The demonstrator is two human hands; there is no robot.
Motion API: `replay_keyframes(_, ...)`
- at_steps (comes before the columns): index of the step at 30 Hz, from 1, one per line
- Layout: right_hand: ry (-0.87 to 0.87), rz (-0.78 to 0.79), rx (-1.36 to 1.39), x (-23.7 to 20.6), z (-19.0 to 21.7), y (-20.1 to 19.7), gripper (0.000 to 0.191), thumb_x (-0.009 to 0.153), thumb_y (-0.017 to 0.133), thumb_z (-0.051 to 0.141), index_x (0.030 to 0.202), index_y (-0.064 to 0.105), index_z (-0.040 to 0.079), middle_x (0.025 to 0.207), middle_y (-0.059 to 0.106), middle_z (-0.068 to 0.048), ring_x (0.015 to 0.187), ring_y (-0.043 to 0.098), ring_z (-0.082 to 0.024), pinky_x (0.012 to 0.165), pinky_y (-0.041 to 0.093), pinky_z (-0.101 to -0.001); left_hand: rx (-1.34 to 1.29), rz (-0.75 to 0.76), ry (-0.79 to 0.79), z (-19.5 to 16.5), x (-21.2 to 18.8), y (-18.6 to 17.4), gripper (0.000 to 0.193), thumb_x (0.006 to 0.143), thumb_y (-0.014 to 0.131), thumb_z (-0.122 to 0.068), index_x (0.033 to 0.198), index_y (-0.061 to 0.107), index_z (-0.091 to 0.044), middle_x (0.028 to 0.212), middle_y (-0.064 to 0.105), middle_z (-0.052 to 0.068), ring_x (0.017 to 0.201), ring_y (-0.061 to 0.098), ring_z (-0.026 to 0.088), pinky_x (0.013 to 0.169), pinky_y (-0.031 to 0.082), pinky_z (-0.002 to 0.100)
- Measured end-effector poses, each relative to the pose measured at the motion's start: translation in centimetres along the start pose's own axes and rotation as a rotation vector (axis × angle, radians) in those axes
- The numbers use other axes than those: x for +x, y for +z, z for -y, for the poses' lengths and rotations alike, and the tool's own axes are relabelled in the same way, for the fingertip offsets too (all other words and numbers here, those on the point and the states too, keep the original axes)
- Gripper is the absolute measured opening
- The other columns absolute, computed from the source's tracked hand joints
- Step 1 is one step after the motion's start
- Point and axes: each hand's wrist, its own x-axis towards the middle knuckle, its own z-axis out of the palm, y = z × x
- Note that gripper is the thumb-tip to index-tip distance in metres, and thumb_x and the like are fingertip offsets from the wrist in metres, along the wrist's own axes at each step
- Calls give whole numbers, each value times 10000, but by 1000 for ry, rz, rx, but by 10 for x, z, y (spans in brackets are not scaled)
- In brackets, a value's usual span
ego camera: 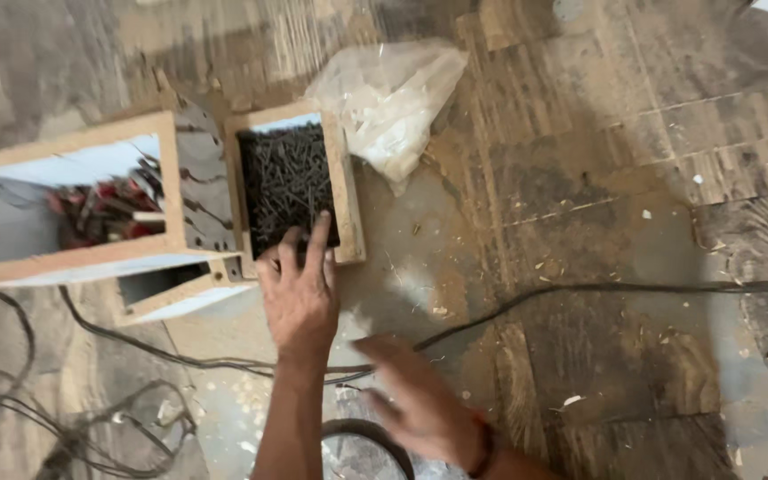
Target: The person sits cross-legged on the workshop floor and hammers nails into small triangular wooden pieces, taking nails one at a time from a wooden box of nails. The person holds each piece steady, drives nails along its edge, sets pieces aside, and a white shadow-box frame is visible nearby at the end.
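The left hand (300,289) reaches forward with its fingers spread and loosely curled, fingertips just over the near rim of a small open wooden box (348,191) packed with dark screws (286,182). Its grip is wide and holds nothing that I can see; the index finger lies highest, pointing into the box. The screws lie straight ahead of this hand, away from the person, and the box's long axis runs away from the person too, roughly in line with the forearm. The right hand (420,400) is blurred, lower and to the right, well short of the box; its fingers look spread, but whether it holds anything I cannot tell. The left hand is plainly the nearer one.

Left of the screw box, touching it, stands a larger wooden box (73,133) with reddish items inside, and a smaller empty compartment sits below it. Beyond the screw box lies a clear plastic bag (393,98) of pale pieces. A black cable (580,289) crosses the dusty floor (633,160) behind the hands, and more cables tangle at lower left. Nothing stands between the left hand and the screws.
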Motion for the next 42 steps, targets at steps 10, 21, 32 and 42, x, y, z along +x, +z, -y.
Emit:
replay_keyframes(10,556,-500,-954,-37,-36,-284,704,1046,580,322,1594,357,-59,1596,413,-327,1474,383,-501,1218,267,-601,143,201,-58,16,-6,-23,553,1006,491,-246,1555,431,-213,1328,577,254,1117,540,478,932,439,559)
replay_keyframes(21,757,-516,-499,-70,-35,-363,748,964,553,394,1573,302,40,1576,389,-223,1447,358,-401,1158,273,-538,-119,270,692,-337,145,60,451,937,538,-51,1379,625,-74,1560,514,143,1513,404,289,1306,260,463)
replay_keyframes(32,922,-572,-98,-107,-80,-404,721,936,530,291,1603,314,124,1629,373,-170,1438,377,-343,1094,364,-453,-101,58,710,-600,270,139,721,841,534,-132,1527,317,-83,1564,370,70,1478,303,251,1171,249,552)
replay_keyframes(42,697,-931,212,-130,-85,-403,511,1057,475,268,1501,458,17,1460,566,-198,1347,542,-304,1126,405,-442,-51,306,1001,-577,155,103,413,745,687,-298,1109,650,-105,1013,704,152,1042,663,344,930,499,551)
